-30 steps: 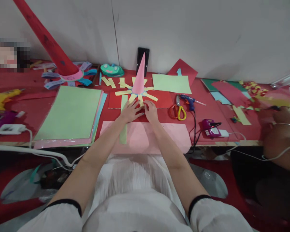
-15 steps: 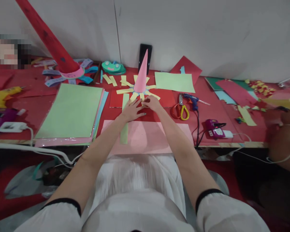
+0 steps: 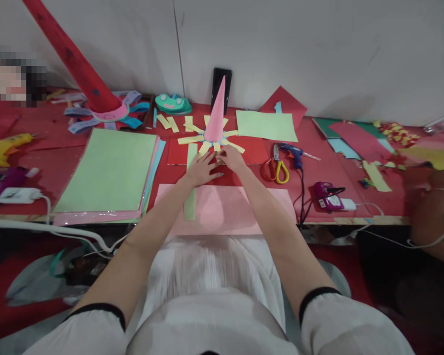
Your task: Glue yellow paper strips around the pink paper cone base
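Observation:
A pink paper cone (image 3: 216,116) stands upright with yellow paper strips (image 3: 190,140) fanned out around its base, on a red sheet (image 3: 257,150). Just in front of it, my left hand (image 3: 201,170) lies flat with fingers spread, partly over a pale green paper strip (image 3: 190,204). Beside it, my right hand (image 3: 230,159) has its fingertips pinched together at the near end of a yellow strip below the cone. Whatever sits between those fingertips is too small to make out. A pink sheet (image 3: 222,212) lies under my forearms at the table edge.
Scissors (image 3: 277,167) and a blue glue gun (image 3: 294,152) with its cable lie to the right. Left is a stack of green sheets (image 3: 109,170), with a tall red cone (image 3: 74,59) behind. A phone (image 3: 227,93) leans on the wall. Another person's arm (image 3: 438,207) is at far right.
My two hands and the cone stay in practically the same place. The view shifts very slightly, and the other person's hand at far right moves a little.

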The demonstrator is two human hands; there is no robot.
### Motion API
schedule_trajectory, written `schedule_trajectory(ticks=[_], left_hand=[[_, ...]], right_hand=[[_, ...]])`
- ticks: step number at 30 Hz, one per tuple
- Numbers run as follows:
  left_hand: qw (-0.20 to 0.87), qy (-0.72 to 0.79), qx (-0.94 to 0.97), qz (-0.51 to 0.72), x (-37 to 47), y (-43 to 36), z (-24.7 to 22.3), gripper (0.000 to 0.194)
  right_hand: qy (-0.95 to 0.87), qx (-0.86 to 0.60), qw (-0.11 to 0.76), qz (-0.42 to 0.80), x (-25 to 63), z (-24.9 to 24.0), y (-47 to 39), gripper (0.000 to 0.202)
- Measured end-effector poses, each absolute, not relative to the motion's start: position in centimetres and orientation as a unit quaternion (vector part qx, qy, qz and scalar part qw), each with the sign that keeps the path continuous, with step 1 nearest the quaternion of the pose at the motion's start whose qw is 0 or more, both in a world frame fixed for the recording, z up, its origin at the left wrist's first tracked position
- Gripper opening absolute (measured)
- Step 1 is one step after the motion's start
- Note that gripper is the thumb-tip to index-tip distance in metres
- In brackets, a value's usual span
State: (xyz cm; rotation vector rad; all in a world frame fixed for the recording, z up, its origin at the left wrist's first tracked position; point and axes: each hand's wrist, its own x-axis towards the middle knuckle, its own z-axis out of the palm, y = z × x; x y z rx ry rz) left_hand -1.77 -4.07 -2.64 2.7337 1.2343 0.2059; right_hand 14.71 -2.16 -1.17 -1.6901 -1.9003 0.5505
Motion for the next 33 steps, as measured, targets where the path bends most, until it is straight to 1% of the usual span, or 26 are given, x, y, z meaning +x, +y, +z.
schedule_trajectory(ticks=[9,13,19,24,33], left_hand=[[0.089,0.407,0.906,0.08,-1.8,-3.8,-3.1,0.054],[0.093,0.412,0.903,0.074,-1.8,-3.7,-3.0,0.054],[0.091,0.415,0.904,0.048,-1.7,-3.9,-2.5,0.057],[0.088,0.416,0.904,0.046,-1.7,-3.8,-2.6,0.058],[0.095,0.412,0.905,0.05,-1.7,-3.7,-2.6,0.057]], right_hand=[[-0.762,-0.567,0.245,0.192,15.4,-2.0,-1.3,0.012],[-0.767,-0.564,0.24,0.188,15.4,-2.1,-1.1,0.013],[-0.758,-0.561,0.247,0.221,15.4,-2.0,-1.2,0.013],[-0.739,-0.57,0.264,0.243,15.5,-1.9,-1.6,0.012],[-0.729,-0.573,0.265,0.265,15.4,-1.4,-1.7,0.017]])
